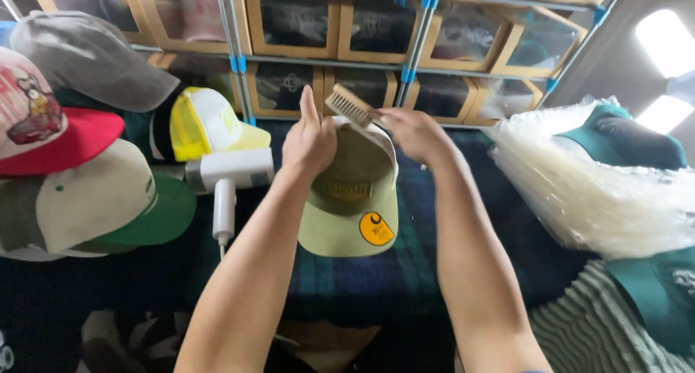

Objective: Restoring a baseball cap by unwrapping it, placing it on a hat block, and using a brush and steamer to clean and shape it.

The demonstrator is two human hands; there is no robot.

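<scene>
- Left hand [310, 143] is gripping the crown of an olive-green cap [352, 195] from its left side, fingers wrapped on the fabric and thumb pointing up.
- Right hand [411, 132] is closing around the handle end of a wooden brush [349, 106], pressing its bristles against the top of the cap's crown.
- That cap is being held up between both hands above a dark plaid cloth [376, 271], its brim pointing toward the person and a round yellow sticker [376, 229] showing on the brim.
- Just left of the cap, a white handheld steamer [228, 181] is lying on the cloth.
- Beyond it, a yellow-and-white mesh cap [206, 123] is sitting near a pile with a grey cap [90, 54], a red-brimmed cap [43, 130] and a cream cap with a green brim [108, 199].
- To the right, a stack of clear plastic bags [586, 192] is lying by teal caps [622, 137].
- Behind everything, cardboard boxes with clear windows [293, 18] are filling metal shelves.
</scene>
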